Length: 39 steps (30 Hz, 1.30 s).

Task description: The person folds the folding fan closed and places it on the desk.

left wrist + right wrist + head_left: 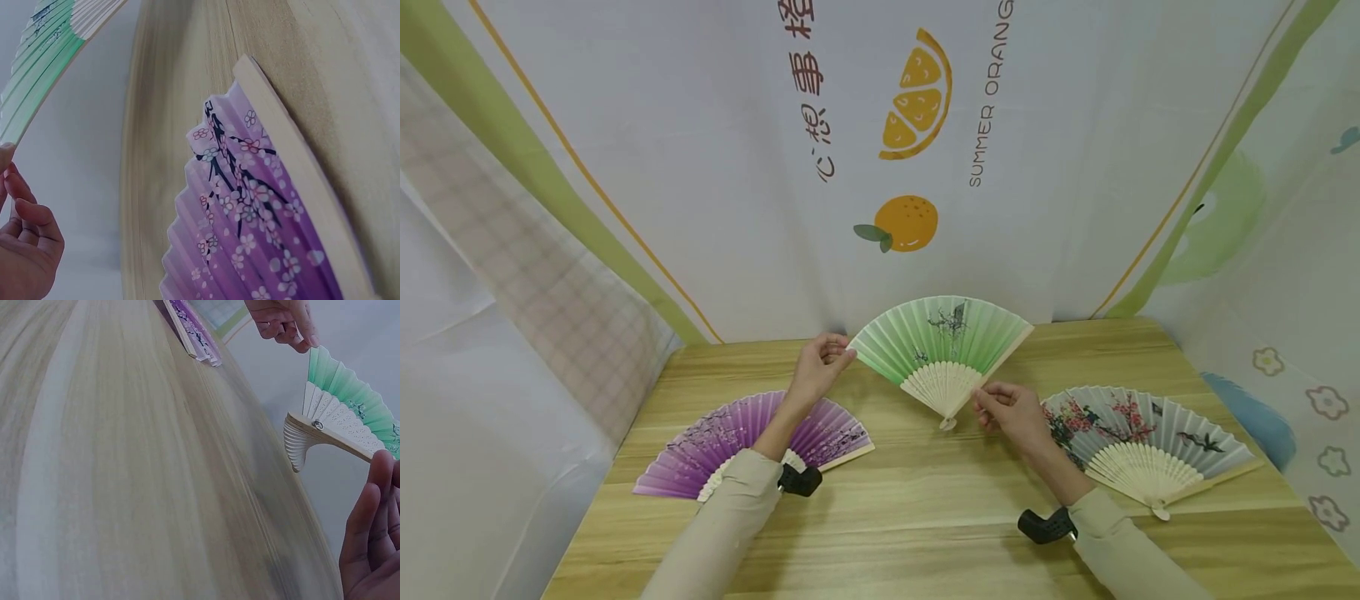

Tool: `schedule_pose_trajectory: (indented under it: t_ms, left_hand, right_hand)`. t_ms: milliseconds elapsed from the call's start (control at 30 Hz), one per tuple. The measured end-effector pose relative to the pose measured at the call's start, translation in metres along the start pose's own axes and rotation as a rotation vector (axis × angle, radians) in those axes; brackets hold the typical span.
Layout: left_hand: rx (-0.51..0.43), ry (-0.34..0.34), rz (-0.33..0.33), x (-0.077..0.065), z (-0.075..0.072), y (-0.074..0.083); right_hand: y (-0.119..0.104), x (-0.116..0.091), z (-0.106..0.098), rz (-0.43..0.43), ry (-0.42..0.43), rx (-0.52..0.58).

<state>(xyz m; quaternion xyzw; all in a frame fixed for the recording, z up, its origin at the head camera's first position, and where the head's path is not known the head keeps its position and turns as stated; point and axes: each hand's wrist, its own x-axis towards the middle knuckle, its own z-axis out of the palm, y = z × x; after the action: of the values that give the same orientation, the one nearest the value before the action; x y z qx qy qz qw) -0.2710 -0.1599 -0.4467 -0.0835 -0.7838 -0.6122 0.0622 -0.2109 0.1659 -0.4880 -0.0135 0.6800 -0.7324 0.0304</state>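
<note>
A green folding fan (951, 333), spread wide, is held up over the far part of the table. My left hand (823, 362) pinches its left upper corner between thumb and fingers, as the left wrist view also shows. On the other side, my right hand (1011, 412) pinches the pale outer rib low on the right. The fan's pivot end points down toward the table. Beneath my left forearm lies a spread purple folding fan (737, 433) with a blossom print. A spread white folding fan (1138, 425) with red flowers lies to the right, partly behind my right hand.
All this is on a wood-grain table (925, 517). Behind its far edge hangs a white curtain (760, 250) printed with oranges and lettering. More printed cloth hangs at both sides. A black wrist device (1047, 527) sits by each cuff.
</note>
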Motion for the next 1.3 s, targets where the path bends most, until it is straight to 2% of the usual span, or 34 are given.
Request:
schedule_pose_trajectory:
  t_ms: [233,533,667,733,900,967,1133,1300]
  left_hand:
    - [0.008,0.046,-0.014,0.003,0.007,0.002]
    - [-0.006,0.086,0.007,0.004,0.013,0.003]
    - [-0.021,0.085,0.003,0.004,0.013,0.004]
    - [-0.034,0.073,0.0,0.002,0.012,0.011]
    - [-0.047,0.061,-0.005,0.003,0.011,0.009]
    - [-0.04,0.068,-0.007,0.005,0.012,0.002]
    - [-0.022,0.062,-0.009,0.004,0.013,0.003]
    - [-0.021,0.051,-0.008,0.003,0.013,0.005]
  right_hand:
    - [0.004,0.003,0.003,0.004,0.026,-0.008]
    - [0.009,0.006,0.007,-0.012,0.028,-0.02]
    - [0.009,0.005,0.007,-0.011,0.018,-0.016]
    - [0.009,0.005,0.007,-0.008,0.009,-0.016]
    - [0.007,0.003,0.008,0.001,-0.018,-0.048]
    - [0.007,0.003,0.009,0.006,-0.028,-0.069]
    - [0.007,0.002,0.01,0.007,-0.05,-0.106]
    - [0.006,0.001,0.012,0.01,-0.054,-0.097]
